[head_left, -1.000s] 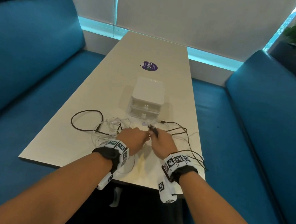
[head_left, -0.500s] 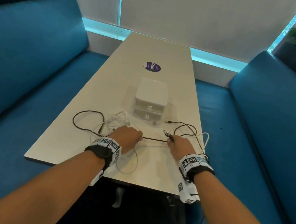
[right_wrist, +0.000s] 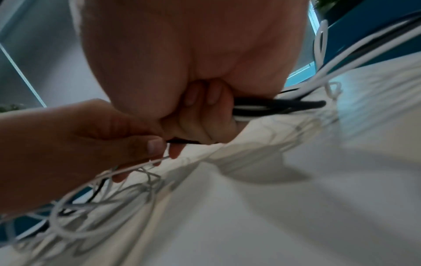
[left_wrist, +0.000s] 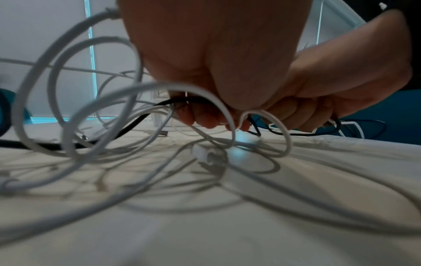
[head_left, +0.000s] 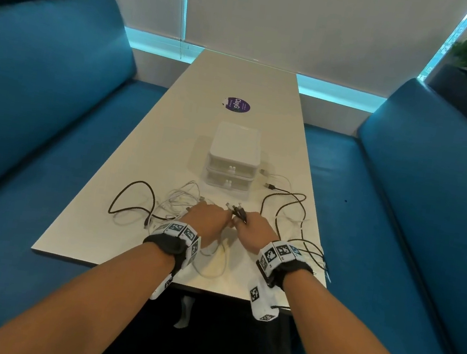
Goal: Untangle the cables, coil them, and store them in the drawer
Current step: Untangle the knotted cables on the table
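Note:
A tangle of white cables [head_left: 179, 203] and a black braided cable [head_left: 133, 200] lies on the near part of the table [head_left: 153, 142]. My left hand [head_left: 212, 219] and right hand [head_left: 248, 227] meet knuckle to knuckle over it. In the right wrist view, my right hand [right_wrist: 205, 115] grips folded loops of the black cable [right_wrist: 273, 106] with a white strand among them. My left hand [right_wrist: 157, 145] pinches the same black cable [right_wrist: 182, 142] beside it. In the left wrist view, my left hand [left_wrist: 205, 118] has curled fingers over black and white strands. The white two-drawer unit [head_left: 233, 159] stands behind, both drawers closed.
More black cable [head_left: 290, 208] and a white cable [head_left: 281, 178] trail to the right of the drawers and over the table's right edge. A purple sticker [head_left: 238, 105] lies farther back. Blue benches [head_left: 42, 110] flank the table on both sides.
Half a second ago my hands were apart with the black cable stretched between them. The right hand has come back left to the left hand, and the cable is gathered between them.

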The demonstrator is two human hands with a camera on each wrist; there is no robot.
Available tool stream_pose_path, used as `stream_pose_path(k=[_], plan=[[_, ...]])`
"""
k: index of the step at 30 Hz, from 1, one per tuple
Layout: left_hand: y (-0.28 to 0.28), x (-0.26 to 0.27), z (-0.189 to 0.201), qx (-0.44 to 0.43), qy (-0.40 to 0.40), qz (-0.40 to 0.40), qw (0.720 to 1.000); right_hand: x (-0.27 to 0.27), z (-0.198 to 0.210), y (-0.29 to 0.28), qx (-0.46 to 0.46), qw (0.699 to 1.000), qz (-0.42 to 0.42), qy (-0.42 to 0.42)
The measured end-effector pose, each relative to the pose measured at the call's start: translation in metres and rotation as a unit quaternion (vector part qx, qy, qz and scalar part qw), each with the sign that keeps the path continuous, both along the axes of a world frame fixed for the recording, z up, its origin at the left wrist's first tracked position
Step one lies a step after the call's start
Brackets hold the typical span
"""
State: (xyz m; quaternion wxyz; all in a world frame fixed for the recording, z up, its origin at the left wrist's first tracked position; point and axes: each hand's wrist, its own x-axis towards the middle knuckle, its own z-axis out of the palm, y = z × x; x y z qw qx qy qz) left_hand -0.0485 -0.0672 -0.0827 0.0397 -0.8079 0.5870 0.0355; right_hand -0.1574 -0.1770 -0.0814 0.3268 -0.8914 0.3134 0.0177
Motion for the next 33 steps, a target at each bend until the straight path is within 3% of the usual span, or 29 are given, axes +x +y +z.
stream_pose_path(k=[6,14,17,20,25,30,33], plan=[[0.0,0.008,-0.012,-0.023,-0.031,-0.029,0.999,-0.013,-0.002,-0.012,-0.024,0.999,0.005,0.025],[0.009,0.024,-0.016,-0.004,-0.062,-0.025,0.998,-0.038,-0.006,-0.053,-0.132,0.979,-0.109,0.112],[0.003,0.025,-0.019,0.002,-0.042,-0.013,0.999,-0.033,-0.004,-0.044,-0.146,0.978,-0.129,0.074],[-0.001,0.022,-0.02,-0.002,-0.013,-0.008,1.0,-0.021,-0.002,-0.029,-0.149,0.983,-0.11,0.015],[-0.007,0.013,-0.017,-0.019,0.031,0.02,0.999,0.001,-0.006,0.004,-0.105,0.994,0.018,-0.012],[-0.001,0.013,-0.018,-0.038,-0.041,0.001,0.998,0.001,-0.008,0.004,-0.063,0.998,0.011,-0.005],[0.004,0.018,-0.019,-0.038,-0.043,0.021,0.998,-0.005,-0.005,-0.007,-0.067,0.998,-0.01,0.011]])
